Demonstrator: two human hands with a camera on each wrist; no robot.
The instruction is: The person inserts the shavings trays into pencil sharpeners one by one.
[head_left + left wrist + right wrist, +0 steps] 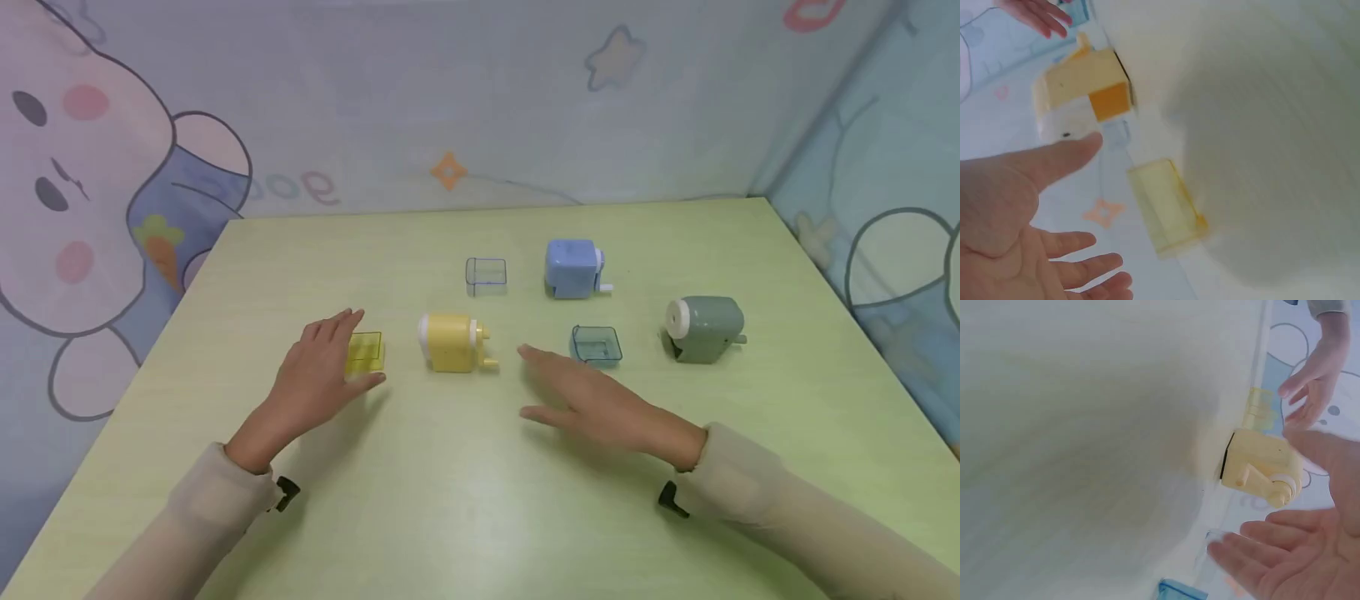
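- Cartoon-printed backdrop (517, 100) rises at twelve o'clock behind the pale table (465, 500) I'm watching.
- Left hand (318, 371): fingers extended, holding nothing, hiding part of the yellow tray (367, 360).
- Right hand (592, 404): fingers straight, thumb apart, empty.
- Yellow sharpener (452, 343): between both hands, long axis nine-to-three, crank toward three.
- Right wrist view crops a bluish tray (1179, 591).

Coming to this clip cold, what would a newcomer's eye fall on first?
In the head view, probably the yellow crank sharpener, standing between the person's left grip and right grip, both empty. Next, the blue sharpener behind it to the right, and the grey-green sharpener farthest right on the table. Left of each lies a see-through tray: the yellow tray, the blue-rimmed tray and the teal tray, respectively.
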